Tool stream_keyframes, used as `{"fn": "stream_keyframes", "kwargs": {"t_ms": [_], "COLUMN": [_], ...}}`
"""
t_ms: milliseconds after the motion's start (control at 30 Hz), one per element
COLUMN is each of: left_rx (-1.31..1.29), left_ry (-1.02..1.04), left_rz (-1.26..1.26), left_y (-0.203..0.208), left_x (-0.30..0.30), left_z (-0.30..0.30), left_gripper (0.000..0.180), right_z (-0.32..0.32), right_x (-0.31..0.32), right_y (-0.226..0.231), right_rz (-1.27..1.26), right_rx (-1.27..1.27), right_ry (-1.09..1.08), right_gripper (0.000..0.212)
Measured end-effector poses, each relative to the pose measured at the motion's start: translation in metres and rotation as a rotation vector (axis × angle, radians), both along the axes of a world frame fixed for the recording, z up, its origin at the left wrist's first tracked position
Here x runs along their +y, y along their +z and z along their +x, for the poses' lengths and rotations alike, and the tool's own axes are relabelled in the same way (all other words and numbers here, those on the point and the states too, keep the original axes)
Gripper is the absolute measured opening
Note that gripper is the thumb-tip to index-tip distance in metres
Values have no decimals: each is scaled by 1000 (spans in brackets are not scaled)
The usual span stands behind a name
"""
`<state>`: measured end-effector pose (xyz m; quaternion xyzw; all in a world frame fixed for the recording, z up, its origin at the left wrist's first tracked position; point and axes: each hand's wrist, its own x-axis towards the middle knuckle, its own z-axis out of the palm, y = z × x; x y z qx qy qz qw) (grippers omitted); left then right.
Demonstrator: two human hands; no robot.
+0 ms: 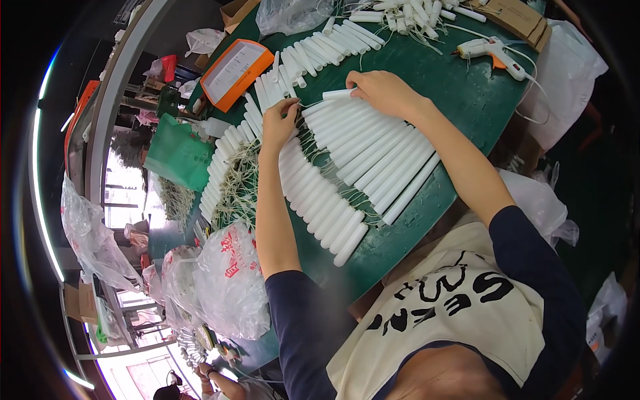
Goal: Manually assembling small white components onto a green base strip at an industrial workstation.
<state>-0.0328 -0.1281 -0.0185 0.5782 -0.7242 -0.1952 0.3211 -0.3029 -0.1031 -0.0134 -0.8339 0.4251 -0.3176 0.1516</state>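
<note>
Both my arms reach over a dark green table (480, 100). My right hand (385, 92) is closed on one end of a white tube (337, 95), above a fanned row of similar white tubes (373, 143). At the tube's other end, my left hand (280, 121) pinches with thumb and forefinger, seemingly on the thin pale cord there; the fingertips partly hide it. Another slanting row of white tubes (317, 200) lies below my left hand, with thin cords between the two rows. More tubes (227, 163) line up left of my left forearm, beside a tangle of pale cords (240, 187).
A hot glue gun (493, 53) with a white cable lies at the far right. Loose tubes (407, 13) are heaped at the back. An orange box (235, 75), a green bag (179, 153) and clear plastic bags (233, 280) sit on the left. Another person (227, 385) is at lower left.
</note>
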Motion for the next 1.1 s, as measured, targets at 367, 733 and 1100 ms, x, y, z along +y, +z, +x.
{"fn": "stream_keyframes", "kwargs": {"t_ms": [367, 733, 1100], "left_rx": [-49, 19, -85], "left_ry": [-66, -19, -22], "left_rz": [-130, -136, -389], "left_y": [7, 7, -2], "left_x": [13, 10, 8], "left_z": [-2, -2, -3], "left_gripper": [20, 16, 12], "right_z": [5, 28, 42], "right_x": [-3, -15, -37], "right_y": [-7, -4, -6], "right_rz": [-60, 33, -56], "right_rx": [-36, -59, 33], "right_ry": [3, 53, 106], "right_gripper": [22, 22, 24]}}
